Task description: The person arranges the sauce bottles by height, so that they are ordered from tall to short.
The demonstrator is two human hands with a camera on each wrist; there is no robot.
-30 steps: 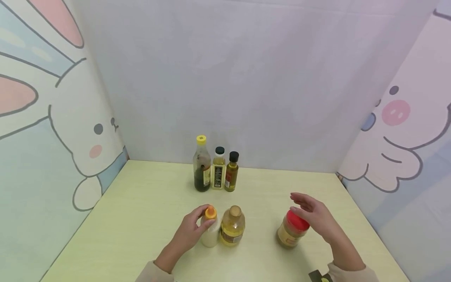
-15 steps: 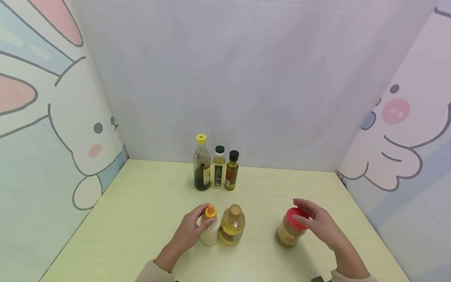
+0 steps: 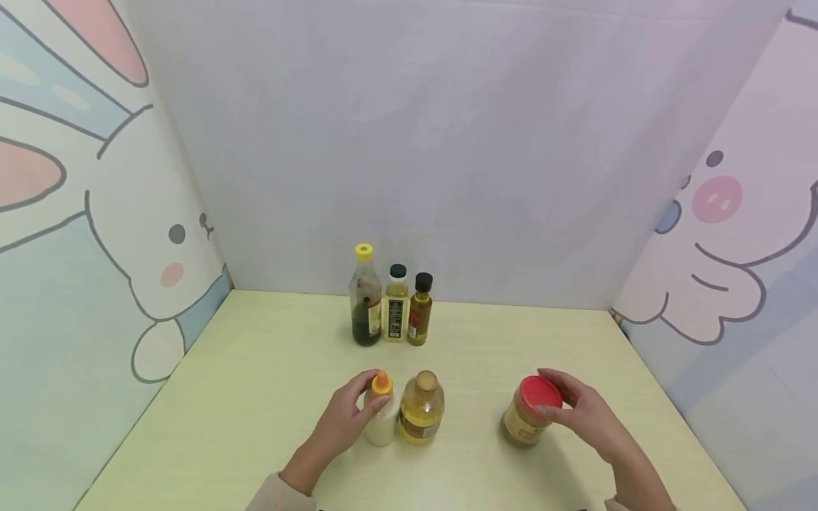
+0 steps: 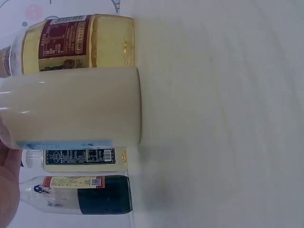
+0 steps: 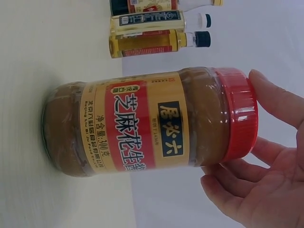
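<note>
My left hand (image 3: 343,420) holds a cream-coloured squeeze bottle (image 3: 382,428) near its orange cap, thumb on one side and fingers on the other. The bottle stands upright on the table; in the left wrist view its pale body (image 4: 71,107) fills the middle. At the right, my right hand (image 3: 589,420) grips the red lid (image 5: 241,114) of a peanut butter jar (image 5: 133,124), thumb and fingers on opposite sides. That jar (image 3: 520,424) also stands on the table. Right beside the squeeze bottle is a rounded oil bottle (image 3: 422,419) with a tan cap.
Toward the back, a dark sauce bottle (image 3: 366,312) with a yellow cap, a square oil bottle (image 3: 395,312) and a slimmer black-capped oil bottle (image 3: 419,316) stand in a row. A pale curtain (image 3: 409,142) hangs behind the yellowish table (image 3: 255,369). Cartoon-printed panels flank both sides.
My right hand has come down from above the jar, and its thumb and fingers have closed round the red lid. The left hand stays on the squeeze bottle.
</note>
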